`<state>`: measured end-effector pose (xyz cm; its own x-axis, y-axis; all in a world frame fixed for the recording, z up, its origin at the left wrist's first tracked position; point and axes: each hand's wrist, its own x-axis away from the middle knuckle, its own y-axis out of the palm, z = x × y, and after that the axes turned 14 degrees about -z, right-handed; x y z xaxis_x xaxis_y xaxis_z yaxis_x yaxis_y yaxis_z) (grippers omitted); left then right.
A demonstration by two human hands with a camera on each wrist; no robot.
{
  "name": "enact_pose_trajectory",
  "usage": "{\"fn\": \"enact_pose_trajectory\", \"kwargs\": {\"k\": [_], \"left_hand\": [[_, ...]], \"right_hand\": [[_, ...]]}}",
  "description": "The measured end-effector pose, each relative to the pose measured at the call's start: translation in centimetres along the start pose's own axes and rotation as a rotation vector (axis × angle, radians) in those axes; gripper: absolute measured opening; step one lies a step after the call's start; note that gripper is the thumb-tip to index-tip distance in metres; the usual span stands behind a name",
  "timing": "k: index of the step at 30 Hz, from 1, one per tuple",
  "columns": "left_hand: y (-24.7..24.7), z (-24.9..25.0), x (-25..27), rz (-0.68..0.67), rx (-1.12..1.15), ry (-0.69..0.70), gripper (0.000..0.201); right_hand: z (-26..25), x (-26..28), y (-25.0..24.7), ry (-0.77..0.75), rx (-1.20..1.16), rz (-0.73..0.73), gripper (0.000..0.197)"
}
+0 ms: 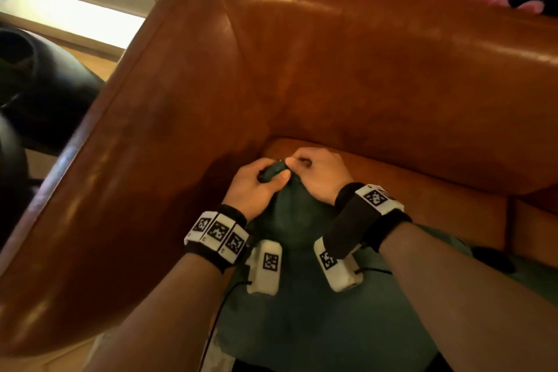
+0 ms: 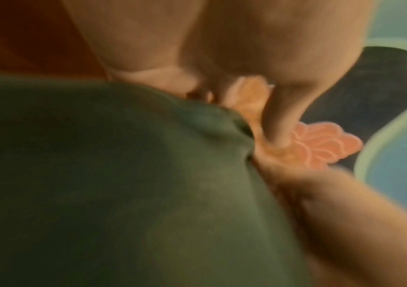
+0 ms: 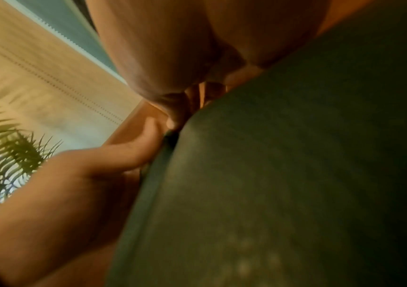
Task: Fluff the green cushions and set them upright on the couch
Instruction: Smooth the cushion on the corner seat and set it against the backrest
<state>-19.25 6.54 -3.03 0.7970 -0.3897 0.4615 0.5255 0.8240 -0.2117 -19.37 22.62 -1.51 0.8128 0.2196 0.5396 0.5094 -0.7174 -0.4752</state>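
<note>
Both hands met at the far top corner of the green cushion (image 1: 290,220) — left hand (image 1: 256,187) and right hand (image 1: 320,174) each pinching it with curled fingers. The cushion ran back toward the person over the couch (image 1: 332,75) seat, near its left arm.

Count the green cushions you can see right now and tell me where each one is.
1. The green cushion stands in the corner of the brown leather couch, its top corner gripped by the left hand and right hand. Others may lie out of view.
</note>
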Motion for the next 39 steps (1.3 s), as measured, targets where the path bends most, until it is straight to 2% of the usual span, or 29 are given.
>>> {"fn": "enact_pose_trajectory", "kwargs": {"k": [3,5,7,9,10,12,14,16,18,20,24,25,27,28,30,32,34,35,37,39], "left_hand": [[-0.4,-0.7,-0.9,0.062,-0.166,-0.043,0.017],[-0.8,-1.3,-1.1,0.096,-0.197,-0.111,0.033],[-2.0,-2.1,-1.3,0.109,-0.351,-0.203,0.043],[-3.5,-3.3,-1.6,0.092,-0.473,-0.288,0.031],[-3.9,-3.6,-1.7,0.061,-0.512,-0.340,0.033],[-3.0,-3.8,-1.6,-0.004,-0.618,-0.401,0.051],[0.4,-3.1,-1.2,-0.068,-0.748,-0.322,0.063],[5.6,-1.7,-0.6,-0.185,-0.865,-0.207,0.069],[11.0,0.2,-0.6,-0.307,-0.973,-0.137,0.069],[15.2,1.7,-1.9,-0.417,-1.040,-0.093,0.070],[19.8,2.1,-4.7,-0.613,-1.175,-0.189,0.079],[20.2,1.7,-4.9,-0.625,-1.204,-0.207,0.080],[20.4,1.1,-4.7,-0.595,-1.218,-0.198,0.082],[20.3,1.0,-4.4,-0.574,-1.217,-0.189,0.083],[20.0,1.3,-3.9,-0.560,-1.230,-0.198,0.084],[19.9,2.6,-4.4,-0.541,-1.225,-0.250,0.081],[20.1,4.5,-6.4,-0.492,-1.213,-0.275,0.074],[20.4,5.5,-7.6,-0.477,-1.211,-0.243,0.067],[21.1,6.9,-9.6,-0.566,-1.122,-0.144,0.043],[21.7,7.1,-10.6,-0.706,-0.999,-0.124,0.009]], "right_hand": [[-0.3,-0.2,-0.3,-0.032,0.035,-0.023,0.016],[0.8,0.4,-1.2,-0.016,0.014,-0.020,0.009],[3.9,1.7,-2.9,0.053,-0.002,0.018,0.014],[8.4,4.1,-5.2,0.177,-0.013,0.091,0.009],[11.0,5.6,-6.2,0.271,-0.007,0.113,0.014],[16.0,8.7,-7.4,0.497,0.018,0.075,0.021],[20.1,11.0,-7.7,0.652,0.031,0.014,0.025],[22.8,12.2,-7.0,0.690,-0.005,-0.013,0.032],[24.2,12.3,-6.4,0.656,-0.047,-0.036,0.033],[24.8,11.5,-5.9,0.600,-0.137,0.011,0.025],[26.7,9.1,-5.4,0.537,-0.301,0.109,0.016],[26.7,8.7,-5.6,0.539,-0.322,0.091,0.018],[26.5,7.8,-6.2,0.548,-0.331,-0.047,0.040],[26.6,7.2,-6.5,0.545,-0.322,-0.114,0.039],[26.5,6.6,-7.0,0.516,-0.305,-0.138,0.021],[26.3,6.6,-7.0,0.450,-0.284,-0.073,0.004],[25.5,7.0,-6.4,0.370,-0.196,0.015,0.009],[24.7,7.3,-6.1,0.320,-0.117,0.036,0.011],[23.0,8.1,-6.2,0.208,-0.013,0.063,0.010],[22.4,8.8,-7.5,0.170,-0.047,0.083,0.004]]}}
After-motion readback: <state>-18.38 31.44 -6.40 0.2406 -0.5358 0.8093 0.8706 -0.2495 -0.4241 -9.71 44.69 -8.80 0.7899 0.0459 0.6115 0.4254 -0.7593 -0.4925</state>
